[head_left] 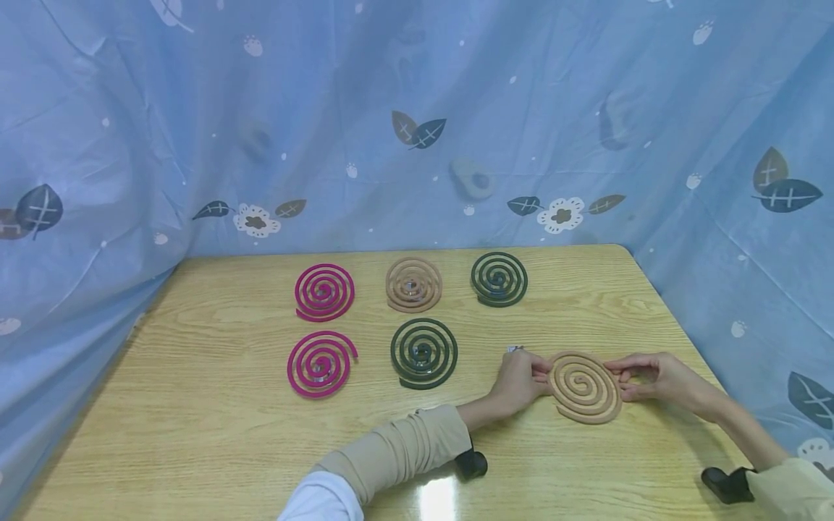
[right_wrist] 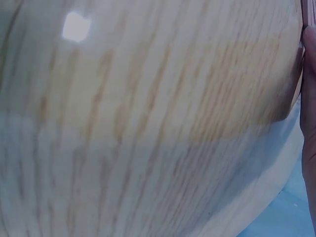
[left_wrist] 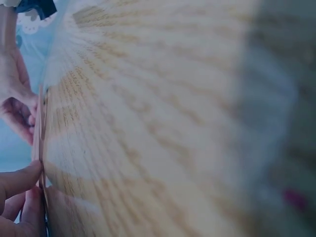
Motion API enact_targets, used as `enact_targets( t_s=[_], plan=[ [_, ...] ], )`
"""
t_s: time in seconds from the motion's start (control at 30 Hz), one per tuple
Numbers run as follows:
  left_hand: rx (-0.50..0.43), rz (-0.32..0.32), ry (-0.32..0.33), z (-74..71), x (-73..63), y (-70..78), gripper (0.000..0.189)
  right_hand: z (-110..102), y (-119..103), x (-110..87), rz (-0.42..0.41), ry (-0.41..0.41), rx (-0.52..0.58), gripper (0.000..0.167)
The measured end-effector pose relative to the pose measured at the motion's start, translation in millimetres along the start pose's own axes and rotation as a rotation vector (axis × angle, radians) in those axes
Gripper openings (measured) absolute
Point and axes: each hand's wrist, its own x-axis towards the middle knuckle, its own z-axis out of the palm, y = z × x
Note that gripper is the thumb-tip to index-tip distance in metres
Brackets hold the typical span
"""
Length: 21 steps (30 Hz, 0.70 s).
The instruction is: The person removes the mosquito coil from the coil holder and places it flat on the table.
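Observation:
A tan mosquito coil (head_left: 580, 380) lies between my two hands at the right of the wooden table. My left hand (head_left: 517, 380) pinches its left edge, while the right hand (head_left: 664, 380) pinches the opposite edge between thumb and fingers. Seen edge-on in the left wrist view, the coil (left_wrist: 39, 128) is a thin strip with a hand at each end. In the right wrist view only part of the right hand (right_wrist: 309, 94) shows at the border. A small metal stand (head_left: 515, 349) peeks out just behind the left hand, mostly hidden.
Two magenta coils (head_left: 324, 292) sit one behind the other at the left. A tan coil (head_left: 413, 307) and a dark green coil (head_left: 499, 278) are in the back row. Another dark green coil (head_left: 423, 353) lies mid-table. A blue patterned curtain (head_left: 365, 181) surrounds the table.

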Motion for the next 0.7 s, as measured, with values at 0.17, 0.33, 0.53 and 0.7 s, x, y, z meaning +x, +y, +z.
enact_targets(
  t_s=[0.17, 0.33, 0.53, 0.7],
  plan=[
    [-0.012, -0.011, -0.010, 0.3, 0.5, -0.7, 0.029, -0.1, -0.1, 1.1, -0.021, -0.011, -0.002, 0.040],
    [-0.033, 0.010, -0.020, -0.8, 1.0, -1.8, 0.026, -2.1, -0.7, 2.1, -0.007, -0.024, 0.015, 0.037],
    [-0.013, 0.042, -0.026, -3.7, 0.8, 0.2, 0.024, -3.9, -1.7, 1.8, -0.002, -0.028, 0.030, 0.033],
    [-0.078, 0.057, -0.063, -9.0, -3.6, 4.8, 0.023, -5.4, -3.1, -6.3, 0.079, 0.003, 0.060, 0.036]
  ],
)
